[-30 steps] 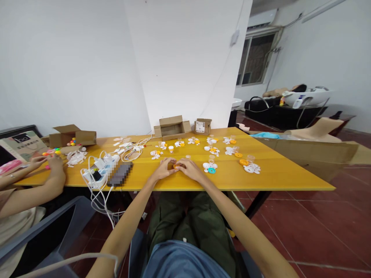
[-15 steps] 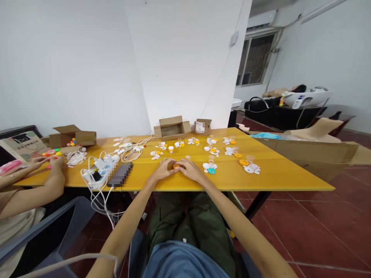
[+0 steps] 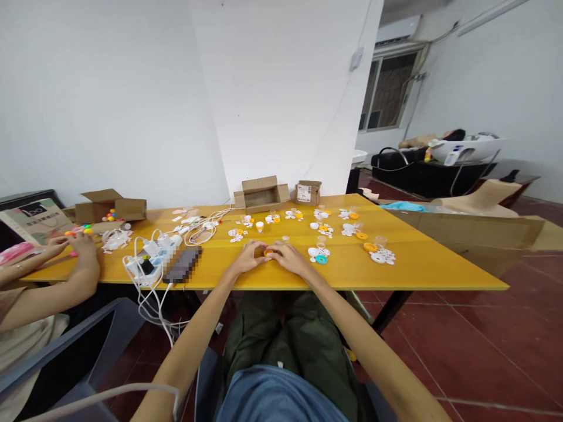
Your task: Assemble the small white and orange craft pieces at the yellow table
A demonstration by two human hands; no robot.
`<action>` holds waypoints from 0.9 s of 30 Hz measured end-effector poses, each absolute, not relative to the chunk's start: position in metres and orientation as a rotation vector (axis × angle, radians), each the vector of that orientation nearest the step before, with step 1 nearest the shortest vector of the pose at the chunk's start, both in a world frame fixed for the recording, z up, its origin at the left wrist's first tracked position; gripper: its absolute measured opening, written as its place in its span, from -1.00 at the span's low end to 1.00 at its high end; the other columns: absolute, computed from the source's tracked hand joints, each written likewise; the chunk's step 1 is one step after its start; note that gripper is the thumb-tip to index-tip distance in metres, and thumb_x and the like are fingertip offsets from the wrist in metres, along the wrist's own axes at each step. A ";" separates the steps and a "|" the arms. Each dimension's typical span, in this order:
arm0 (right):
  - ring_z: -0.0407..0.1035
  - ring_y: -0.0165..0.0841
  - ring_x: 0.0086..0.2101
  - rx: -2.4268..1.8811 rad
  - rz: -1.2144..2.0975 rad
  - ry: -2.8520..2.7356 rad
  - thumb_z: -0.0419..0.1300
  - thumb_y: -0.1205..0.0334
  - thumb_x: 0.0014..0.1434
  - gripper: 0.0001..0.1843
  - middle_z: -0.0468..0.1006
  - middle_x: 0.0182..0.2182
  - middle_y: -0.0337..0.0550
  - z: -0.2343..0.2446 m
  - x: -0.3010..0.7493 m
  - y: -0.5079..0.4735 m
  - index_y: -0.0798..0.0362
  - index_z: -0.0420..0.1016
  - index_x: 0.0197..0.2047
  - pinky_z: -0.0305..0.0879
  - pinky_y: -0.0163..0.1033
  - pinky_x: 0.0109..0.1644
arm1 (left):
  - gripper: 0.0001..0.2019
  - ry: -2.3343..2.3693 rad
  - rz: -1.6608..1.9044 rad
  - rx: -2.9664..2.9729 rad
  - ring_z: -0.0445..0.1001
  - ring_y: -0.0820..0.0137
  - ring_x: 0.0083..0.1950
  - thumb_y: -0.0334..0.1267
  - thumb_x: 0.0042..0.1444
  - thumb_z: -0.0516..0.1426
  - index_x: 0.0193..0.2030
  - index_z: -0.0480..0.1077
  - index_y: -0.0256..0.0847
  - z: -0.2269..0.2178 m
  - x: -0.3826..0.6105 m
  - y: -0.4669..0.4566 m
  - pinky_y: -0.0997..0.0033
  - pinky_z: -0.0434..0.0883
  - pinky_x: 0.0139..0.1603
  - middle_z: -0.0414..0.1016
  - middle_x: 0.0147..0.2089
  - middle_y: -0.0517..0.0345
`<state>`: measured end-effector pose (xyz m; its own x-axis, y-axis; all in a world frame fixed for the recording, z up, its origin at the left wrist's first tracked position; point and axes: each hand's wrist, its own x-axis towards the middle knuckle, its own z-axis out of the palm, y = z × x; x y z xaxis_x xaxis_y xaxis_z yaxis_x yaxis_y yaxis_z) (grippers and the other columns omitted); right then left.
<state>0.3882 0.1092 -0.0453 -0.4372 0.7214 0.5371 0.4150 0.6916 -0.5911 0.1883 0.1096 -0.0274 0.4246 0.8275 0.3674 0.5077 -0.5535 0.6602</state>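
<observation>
Orange plastic at the centre of it all: small orange piece, pinched where the fingertips of both hands meet, low over the yellow table near its front edge. Hardly any change across the last second. Left hand curled, fingers closed on the near left side of the piece; right hand likewise closed on it from the other side, thumbs tucked in. Same place, same grip as a second ago, only a slight shuffle of the fingertips, too small to read. Cannot tell whether a second part sits under the fingers; mostly hidden. Judging from that stillness: fine finger work on the one piece, held in place and not carried anywhere.

Just right of the right hand, a teal ring beside a few white discs, untouched. Farther right, an orange ring and a heap of white pieces, well apart from the hands. Beyond, more little clusters of white and orange parts, then an open cardboard box against the wall.

To the left, a tangle of white cables hanging over the table edge. At the far left, a co-worker's hand, shifted a touch toward the coloured beads.
</observation>
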 end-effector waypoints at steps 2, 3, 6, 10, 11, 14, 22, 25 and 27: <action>0.47 -0.22 -0.18 -0.859 0.497 -2.084 0.20 0.36 0.24 -0.76 0.61 -0.22 -0.11 -0.045 0.389 0.110 -0.09 0.68 -0.16 0.37 -0.13 -0.02 | -0.71 1.134 0.948 2.225 0.47 0.17 0.14 -0.19 0.05 0.36 -0.06 0.55 -0.07 -0.027 0.188 0.110 0.03 0.31 0.34 0.57 -0.03 0.08; 0.47 -0.22 -0.18 -0.855 0.506 -2.083 0.19 0.37 0.24 -0.75 0.61 -0.22 -0.11 -0.045 0.389 0.110 -0.09 0.68 -0.15 0.37 -0.13 -0.02 | -0.71 1.136 0.949 2.221 0.47 0.17 0.14 -0.19 0.05 0.36 -0.07 0.55 -0.07 -0.027 0.188 0.110 0.03 0.31 0.34 0.57 -0.03 0.08; 0.47 -0.23 -0.18 -0.845 0.518 -2.085 0.20 0.38 0.23 -0.75 0.62 -0.21 -0.11 -0.044 0.389 0.111 -0.08 0.68 -0.15 0.37 -0.13 -0.01 | -0.72 1.140 0.951 2.216 0.47 0.17 0.14 -0.22 0.05 0.36 -0.07 0.56 -0.07 -0.028 0.188 0.111 0.01 0.30 0.34 0.57 -0.03 0.07; 0.44 -0.26 -0.22 -0.859 0.516 -2.078 0.21 0.35 0.24 -0.79 0.60 -0.25 -0.13 -0.045 0.389 0.111 -0.05 0.67 -0.15 0.37 -0.16 -0.04 | -0.71 1.133 0.956 2.223 0.47 0.17 0.14 -0.22 0.04 0.36 -0.06 0.56 -0.08 -0.029 0.188 0.111 0.03 0.31 0.33 0.58 -0.03 0.08; 0.44 -0.28 -0.25 -0.867 0.516 -2.078 0.22 0.33 0.24 -0.80 0.59 -0.27 -0.14 -0.045 0.389 0.111 -0.04 0.67 -0.15 0.37 -0.17 -0.06 | -0.71 1.130 0.959 2.224 0.47 0.18 0.14 -0.22 0.04 0.37 -0.06 0.56 -0.08 -0.029 0.188 0.111 0.05 0.31 0.33 0.59 -0.04 0.08; 0.41 -0.31 -0.30 -0.892 0.508 -2.078 0.23 0.31 0.24 -0.83 0.57 -0.31 -0.15 -0.045 0.388 0.110 -0.01 0.66 -0.15 0.35 -0.20 -0.11 | -0.70 1.127 0.970 2.228 0.47 0.19 0.13 -0.19 0.03 0.38 -0.07 0.57 -0.08 -0.029 0.188 0.112 0.08 0.32 0.32 0.60 -0.06 0.10; 0.40 -0.32 -0.32 -0.935 0.489 -2.074 0.24 0.30 0.24 -0.84 0.56 -0.33 -0.16 -0.043 0.388 0.108 -0.01 0.67 -0.18 0.34 -0.21 -0.13 | -0.72 1.120 0.983 2.240 0.48 0.19 0.10 -0.21 0.04 0.38 -0.08 0.57 -0.07 -0.029 0.188 0.113 0.08 0.33 0.29 0.59 -0.08 0.09; 0.41 -0.31 -0.31 -0.925 0.501 -2.067 0.24 0.29 0.24 -0.83 0.58 -0.31 -0.14 -0.045 0.388 0.110 -0.01 0.67 -0.17 0.36 -0.20 -0.13 | -0.73 1.120 0.978 2.269 0.47 0.19 0.09 -0.20 0.06 0.37 -0.07 0.58 -0.07 -0.028 0.188 0.112 0.09 0.33 0.28 0.59 -0.10 0.09; 0.42 -0.30 -0.31 -0.920 0.506 -2.062 0.25 0.29 0.23 -0.83 0.59 -0.31 -0.13 -0.046 0.389 0.112 0.00 0.67 -0.15 0.37 -0.20 -0.14 | -0.74 1.125 0.977 2.288 0.47 0.19 0.09 -0.20 0.07 0.36 -0.08 0.58 -0.07 -0.027 0.189 0.111 0.10 0.34 0.27 0.60 -0.11 0.09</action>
<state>0.3888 0.1116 -0.0462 -0.4114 0.7551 0.5105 0.4328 0.6548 -0.6196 0.1890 0.1111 -0.0274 0.4293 0.8047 0.4100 0.5185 -0.5913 0.6176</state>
